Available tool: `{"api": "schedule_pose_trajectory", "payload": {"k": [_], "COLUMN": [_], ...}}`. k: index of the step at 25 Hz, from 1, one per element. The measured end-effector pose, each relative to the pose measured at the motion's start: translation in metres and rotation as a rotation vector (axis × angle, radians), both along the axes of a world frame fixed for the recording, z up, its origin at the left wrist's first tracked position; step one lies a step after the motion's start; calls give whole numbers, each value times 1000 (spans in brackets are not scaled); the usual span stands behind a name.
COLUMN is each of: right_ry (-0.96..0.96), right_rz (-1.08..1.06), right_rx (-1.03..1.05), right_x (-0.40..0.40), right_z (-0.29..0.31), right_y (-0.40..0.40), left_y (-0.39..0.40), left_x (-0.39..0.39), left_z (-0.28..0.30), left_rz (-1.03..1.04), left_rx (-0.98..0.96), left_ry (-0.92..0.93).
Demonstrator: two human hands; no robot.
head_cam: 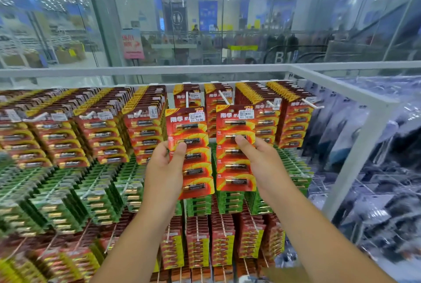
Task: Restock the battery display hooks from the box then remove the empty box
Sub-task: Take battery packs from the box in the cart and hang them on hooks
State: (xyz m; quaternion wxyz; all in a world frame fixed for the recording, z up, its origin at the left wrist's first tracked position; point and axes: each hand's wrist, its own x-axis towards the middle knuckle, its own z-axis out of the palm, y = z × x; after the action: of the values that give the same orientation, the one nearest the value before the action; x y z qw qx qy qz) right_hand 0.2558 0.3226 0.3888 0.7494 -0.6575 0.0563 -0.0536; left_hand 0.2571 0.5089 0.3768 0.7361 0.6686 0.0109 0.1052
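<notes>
Two red battery cards were held up in front of the display, one in each hand. The left hand (165,168) gripped the left battery card (190,153) along its left edge, thumb pressed on the front and fingers behind. The right hand (262,164) held the right battery card (235,148) along its right edge in the same way, thumb on the front near the second battery from the top. Each card carried a column of blister-packed batteries and a white price sticker at its top. The cards hung side by side, close together and roughly upright, the left one tilted slightly.

Just behind them, at the far top row, two white hooks (224,98) stood nearly bare, each with only a few red cards (186,96) at the back. To the left and right of these, neighbouring hooks were packed full of the same red cards. A row of green battery cards (91,194) hung below, and further red and yellow packs (222,237) nearer still. A white metal frame (355,91) bounded the display at the top and right, with glass panels (205,20) beyond it.
</notes>
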Motion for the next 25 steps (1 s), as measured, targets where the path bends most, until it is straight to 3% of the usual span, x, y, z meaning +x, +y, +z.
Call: {"api": "schedule_pose_trajectory", "payload": {"k": [9, 25], "right_ry": [-10, 19], "right_rz": [-3, 40], "right_rx": [-3, 51], "right_x": [19, 48], "right_z": [2, -4], "right_y": [-7, -6], "left_y": [-7, -8], "left_x": [21, 37], "left_z": [-1, -9], "left_rz": [32, 34], "left_rx": [113, 40], "left_ry": [-21, -1]}}
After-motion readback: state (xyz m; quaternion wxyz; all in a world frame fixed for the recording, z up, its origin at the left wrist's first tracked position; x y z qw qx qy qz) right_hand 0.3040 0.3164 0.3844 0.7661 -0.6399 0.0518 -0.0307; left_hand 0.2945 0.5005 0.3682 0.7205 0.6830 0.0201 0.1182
